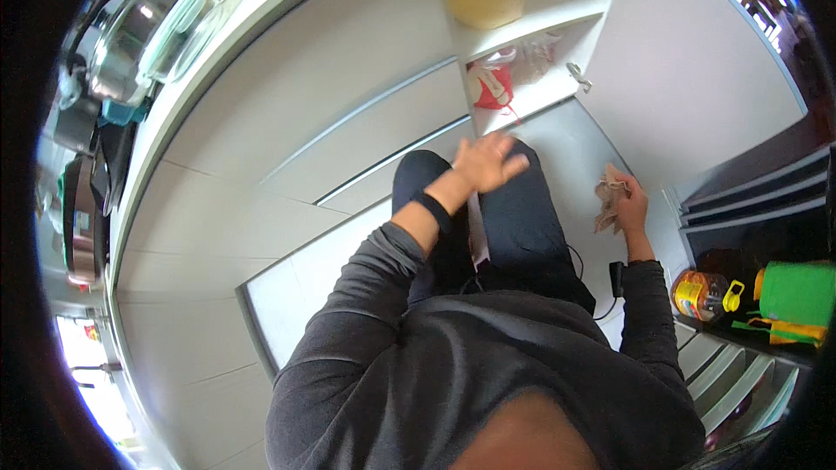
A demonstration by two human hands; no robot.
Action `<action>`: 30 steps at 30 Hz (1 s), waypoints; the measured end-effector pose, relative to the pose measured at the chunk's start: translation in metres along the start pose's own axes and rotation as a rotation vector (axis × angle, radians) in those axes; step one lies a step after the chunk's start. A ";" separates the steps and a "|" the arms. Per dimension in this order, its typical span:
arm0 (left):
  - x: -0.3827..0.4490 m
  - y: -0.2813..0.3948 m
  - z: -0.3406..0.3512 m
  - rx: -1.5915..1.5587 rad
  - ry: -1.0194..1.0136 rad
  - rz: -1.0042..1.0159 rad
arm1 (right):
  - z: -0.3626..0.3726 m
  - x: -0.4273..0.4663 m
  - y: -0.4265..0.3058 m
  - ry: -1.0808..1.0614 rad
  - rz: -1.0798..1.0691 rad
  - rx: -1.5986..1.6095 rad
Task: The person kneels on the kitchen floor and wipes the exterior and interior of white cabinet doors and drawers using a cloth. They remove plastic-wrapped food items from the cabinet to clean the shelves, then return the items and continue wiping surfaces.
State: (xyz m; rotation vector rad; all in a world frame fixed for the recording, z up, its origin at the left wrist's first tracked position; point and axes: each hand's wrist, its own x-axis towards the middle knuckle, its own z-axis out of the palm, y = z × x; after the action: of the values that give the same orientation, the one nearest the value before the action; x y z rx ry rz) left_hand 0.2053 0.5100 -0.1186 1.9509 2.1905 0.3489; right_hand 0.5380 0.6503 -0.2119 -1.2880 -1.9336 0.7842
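Observation:
My left hand (484, 162) is over my knees with its fingers spread and nothing in it. It is slightly blurred, and a black band circles the wrist. Low on my right side, my right hand (632, 204) grips a crumpled brownish cloth (611, 198) above the grey floor (568, 143). In front of my knees a base cabinet stands open, its white door (686, 59) swung out to the right. A red package (494, 86) and clear plastic bags (539, 55) lie on its lower shelf. Yellowish round items (486, 0), blurred, sit on the upper shelf.
Closed drawers (392, 111) lie left of the cabinet. A steel kettle (124, 39) and glass containers (189, 32) stand on the counter (130, 189). At right are a bottle of oil (699, 296), a green bag (797, 294) and a slatted rack (731, 378).

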 end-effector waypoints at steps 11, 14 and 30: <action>-0.142 -0.017 0.008 0.318 -0.636 0.372 | 0.015 -0.008 0.012 -0.024 -0.010 0.085; -0.151 -0.018 0.017 -0.453 -0.906 0.188 | 0.018 -0.002 0.011 -0.074 -0.052 0.011; -0.117 -0.055 -0.046 -0.580 -0.650 0.108 | 0.025 0.027 -0.040 -0.116 -0.064 0.145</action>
State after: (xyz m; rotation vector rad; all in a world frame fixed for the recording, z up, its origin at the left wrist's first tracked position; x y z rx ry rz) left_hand 0.1538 0.3856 -0.0933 1.5611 1.3847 0.2706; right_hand 0.4887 0.6592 -0.1899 -1.1110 -1.9588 0.9658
